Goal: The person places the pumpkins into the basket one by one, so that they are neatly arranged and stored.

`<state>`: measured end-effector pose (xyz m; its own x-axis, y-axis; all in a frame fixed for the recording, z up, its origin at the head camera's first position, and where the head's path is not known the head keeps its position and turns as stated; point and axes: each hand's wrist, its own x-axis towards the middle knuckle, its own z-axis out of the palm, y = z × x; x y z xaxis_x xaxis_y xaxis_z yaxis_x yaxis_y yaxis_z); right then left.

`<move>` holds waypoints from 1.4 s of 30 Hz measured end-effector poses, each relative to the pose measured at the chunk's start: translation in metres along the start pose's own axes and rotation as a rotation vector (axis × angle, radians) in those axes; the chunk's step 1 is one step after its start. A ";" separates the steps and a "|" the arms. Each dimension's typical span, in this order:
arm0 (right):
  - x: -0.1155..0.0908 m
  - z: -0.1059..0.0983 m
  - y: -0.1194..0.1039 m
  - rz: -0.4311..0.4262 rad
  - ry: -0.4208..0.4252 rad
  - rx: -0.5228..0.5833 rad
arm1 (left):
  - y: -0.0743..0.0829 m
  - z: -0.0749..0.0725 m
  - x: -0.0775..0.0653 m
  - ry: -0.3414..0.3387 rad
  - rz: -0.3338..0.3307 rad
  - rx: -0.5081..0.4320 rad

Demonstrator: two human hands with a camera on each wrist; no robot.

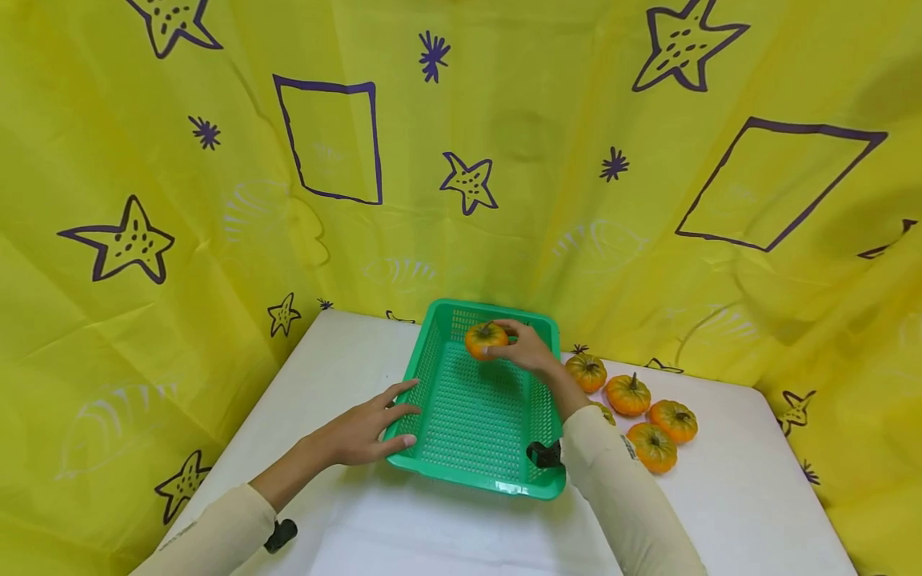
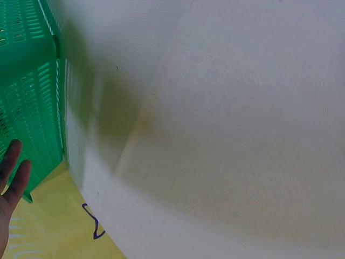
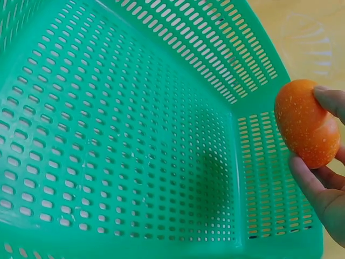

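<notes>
A small orange pumpkin (image 1: 486, 342) is held between the thumb and fingers of my right hand (image 1: 526, 349), over the far part of a green plastic basket (image 1: 475, 478). In the right wrist view the pumpkin (image 3: 306, 124) shows its speckled orange skin, with the perforated basket floor (image 3: 108, 140) below and beside it. My left hand (image 1: 363, 428) is at the basket's left rim, fingers spread and fairly straight. Whether it touches the rim is hard to tell. The left wrist view catches only part of that hand (image 2: 12, 178) beside the basket's outer wall (image 2: 32, 118).
Right of the basket, several more pumpkins (image 1: 651, 448) sit in a group on the white table (image 1: 749, 480); one is partly hidden behind the right sleeve (image 1: 619, 480). A yellow curtain (image 1: 533, 160) with purple drawings hangs around the table's back and sides.
</notes>
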<state>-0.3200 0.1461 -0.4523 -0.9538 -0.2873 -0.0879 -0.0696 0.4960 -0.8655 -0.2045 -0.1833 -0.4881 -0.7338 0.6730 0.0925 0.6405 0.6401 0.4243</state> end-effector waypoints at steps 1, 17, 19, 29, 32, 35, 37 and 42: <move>0.001 0.001 0.000 0.003 0.000 0.001 | 0.000 0.000 0.000 -0.001 0.000 -0.001; 0.008 0.014 -0.002 0.024 -0.016 0.080 | -0.001 0.003 0.001 -0.015 -0.012 -0.012; 0.009 0.016 -0.002 0.026 -0.022 0.076 | -0.001 0.004 0.001 -0.014 -0.010 -0.014; 0.020 0.024 0.004 0.075 -0.008 0.080 | -0.002 0.003 0.002 -0.005 -0.001 -0.013; 0.022 0.026 0.005 0.090 0.003 0.080 | -0.002 0.003 0.002 -0.004 -0.001 -0.010; 0.023 0.028 0.007 0.112 -0.006 0.095 | -0.002 0.003 0.001 -0.009 -0.004 -0.008; 0.024 0.029 0.009 0.135 -0.015 0.112 | -0.002 0.003 0.001 -0.011 -0.006 -0.008; 0.025 0.032 0.013 0.173 -0.011 0.123 | -0.003 0.002 0.001 -0.007 -0.006 -0.008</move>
<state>-0.3357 0.1185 -0.4815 -0.9452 -0.2159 -0.2450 0.1314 0.4353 -0.8907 -0.2064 -0.1838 -0.4913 -0.7359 0.6719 0.0841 0.6346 0.6411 0.4316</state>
